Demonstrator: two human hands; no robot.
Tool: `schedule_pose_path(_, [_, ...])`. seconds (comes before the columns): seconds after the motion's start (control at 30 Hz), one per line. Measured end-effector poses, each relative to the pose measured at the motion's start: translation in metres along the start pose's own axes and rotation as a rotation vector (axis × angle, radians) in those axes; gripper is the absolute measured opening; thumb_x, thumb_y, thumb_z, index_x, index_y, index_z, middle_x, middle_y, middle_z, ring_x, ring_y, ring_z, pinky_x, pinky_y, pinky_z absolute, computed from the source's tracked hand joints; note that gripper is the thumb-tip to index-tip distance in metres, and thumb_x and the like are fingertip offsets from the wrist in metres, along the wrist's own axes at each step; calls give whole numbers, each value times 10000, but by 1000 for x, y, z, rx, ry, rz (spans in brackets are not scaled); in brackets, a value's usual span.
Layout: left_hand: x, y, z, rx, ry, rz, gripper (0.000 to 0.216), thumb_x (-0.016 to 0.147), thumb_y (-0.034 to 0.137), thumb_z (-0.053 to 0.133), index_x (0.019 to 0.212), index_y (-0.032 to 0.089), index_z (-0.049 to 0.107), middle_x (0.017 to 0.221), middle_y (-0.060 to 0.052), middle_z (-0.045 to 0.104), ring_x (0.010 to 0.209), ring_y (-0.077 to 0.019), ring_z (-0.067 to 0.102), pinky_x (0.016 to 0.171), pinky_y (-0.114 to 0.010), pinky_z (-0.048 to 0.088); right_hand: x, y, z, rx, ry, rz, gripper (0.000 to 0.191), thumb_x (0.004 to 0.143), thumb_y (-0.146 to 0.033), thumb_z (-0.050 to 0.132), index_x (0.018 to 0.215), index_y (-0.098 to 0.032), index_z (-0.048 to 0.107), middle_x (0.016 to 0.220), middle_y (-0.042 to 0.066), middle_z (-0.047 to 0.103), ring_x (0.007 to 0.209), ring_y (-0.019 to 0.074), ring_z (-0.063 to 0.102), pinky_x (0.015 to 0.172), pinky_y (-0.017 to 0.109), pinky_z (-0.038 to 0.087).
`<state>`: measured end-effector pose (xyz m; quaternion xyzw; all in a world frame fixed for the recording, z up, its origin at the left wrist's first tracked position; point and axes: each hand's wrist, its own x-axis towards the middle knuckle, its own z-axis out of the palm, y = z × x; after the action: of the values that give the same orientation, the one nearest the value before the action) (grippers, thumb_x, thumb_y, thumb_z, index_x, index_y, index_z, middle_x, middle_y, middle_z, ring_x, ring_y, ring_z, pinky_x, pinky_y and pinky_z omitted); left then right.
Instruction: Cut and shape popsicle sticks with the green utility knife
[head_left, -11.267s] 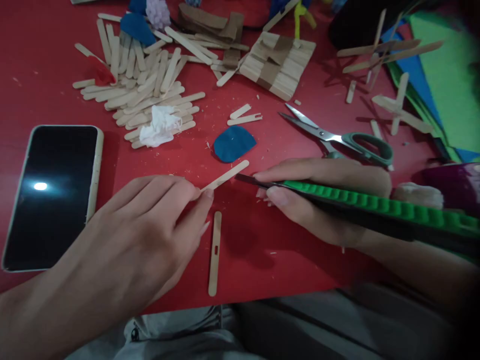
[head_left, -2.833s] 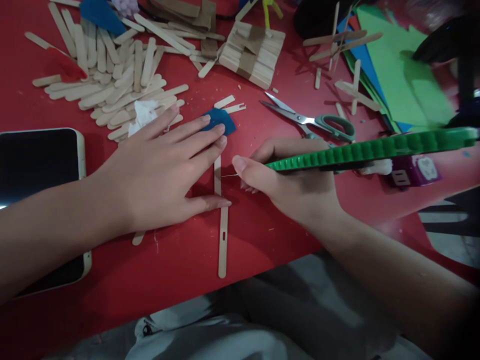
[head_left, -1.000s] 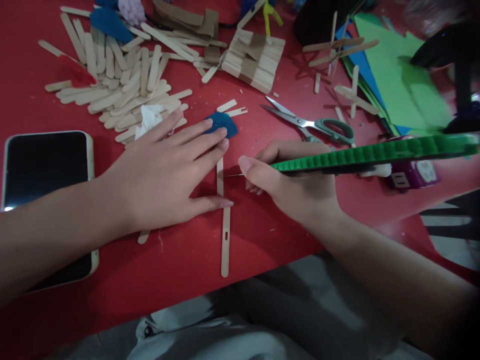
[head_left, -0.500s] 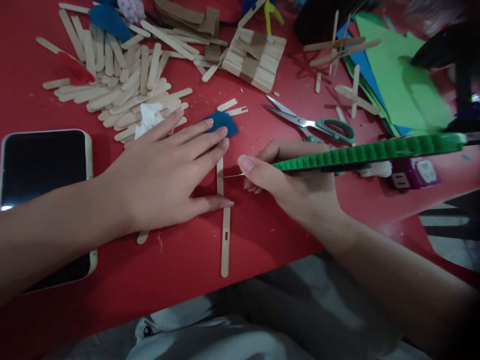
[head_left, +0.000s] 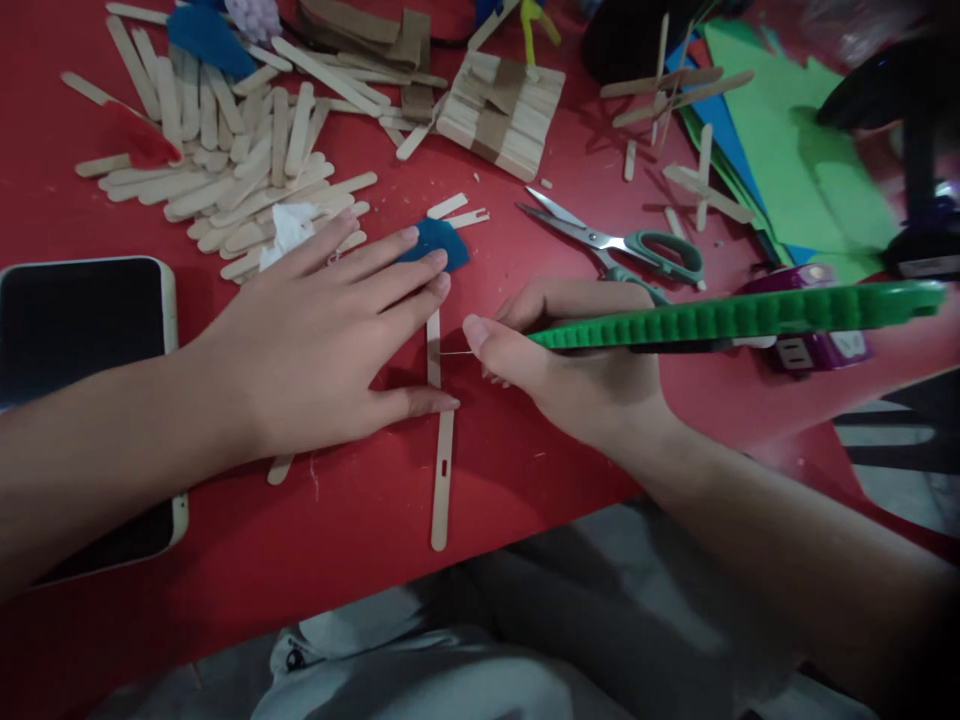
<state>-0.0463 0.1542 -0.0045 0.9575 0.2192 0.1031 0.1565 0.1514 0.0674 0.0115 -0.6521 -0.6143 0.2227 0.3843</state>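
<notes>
My left hand (head_left: 322, 340) lies flat with fingers spread, its thumb and fingertips pressing on a wooden craft stick (head_left: 442, 480). The stick runs lengthwise toward me and has a small slot cut through its near half. Part of it is hidden under my fingers. My right hand (head_left: 585, 360) is closed around a green utility knife (head_left: 720, 318). Its thin blade, seen edge-on, reaches left to the stick's edge between my left thumb and index finger. A blue scrap (head_left: 442, 243) sits by my left fingertips, partly covered.
Scissors (head_left: 600, 235) lie beyond my right hand. Loose craft sticks (head_left: 217, 190) pile up at the back left, near a bundled stack (head_left: 502, 115). A phone (head_left: 82, 320) rests under my left forearm. Coloured paper (head_left: 795, 150) and a purple object (head_left: 825, 345) are on the right.
The green handle's far end has swung slightly toward me, with the blade still at the stick. The whole view has shifted slightly; my left hand keeps its place on the stick.
</notes>
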Motion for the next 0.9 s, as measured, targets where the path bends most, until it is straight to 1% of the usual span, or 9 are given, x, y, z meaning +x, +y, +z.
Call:
schedule_pose_path(0.13, [1,1,-1,-33,16,-12,719,910,755,419,1476,335,558,1533,17,547,1499,-410,371,1305,-606,168,0,2,0,8,3,3,376,830,-258,757,520,-239,545,524,-33,602,485,112,509,494,295,404])
schedule_pose_path(0.23, [2,1,-1,-45,19,-24,731,904,771,403,1474,340,560,1519,17,562,1493,-408,384,1306,-597,170,0,2,-1,11,-21,-1,365,830,-266,755,527,-239,552,525,-33,603,488,113,504,487,293,394])
schedule_pose_path(0.47, [0,1,-1,-24,15,-30,751,910,783,370,1480,330,553,1545,20,532,1485,-398,402,1307,-587,186,0,4,-3,37,-24,12,357,826,-234,760,528,-240,563,526,-31,598,486,113,508,494,295,406])
schedule_pose_path(0.67, [-2,1,-2,-22,23,-32,694,895,725,503,1483,359,544,1536,26,540,1470,-407,423,1298,-605,206,-1,5,-5,111,-38,40,341,842,-274,760,545,-243,594,540,-25,609,499,121,535,511,299,432])
schedule_pose_path(0.77, [-1,0,-2,-19,16,-28,686,892,718,521,1481,368,543,1535,34,540,1474,-408,416,1297,-610,203,-1,3,-5,138,-43,61,331,858,-299,750,565,-241,607,550,-23,618,512,123,557,526,296,447])
schedule_pose_path(0.9, [-1,0,-1,-8,10,-28,670,891,709,532,1472,376,553,1541,36,535,1476,-409,413,1297,-612,200,1,1,-3,111,-54,46,322,834,-296,776,564,-241,609,546,-26,632,509,117,560,516,285,447])
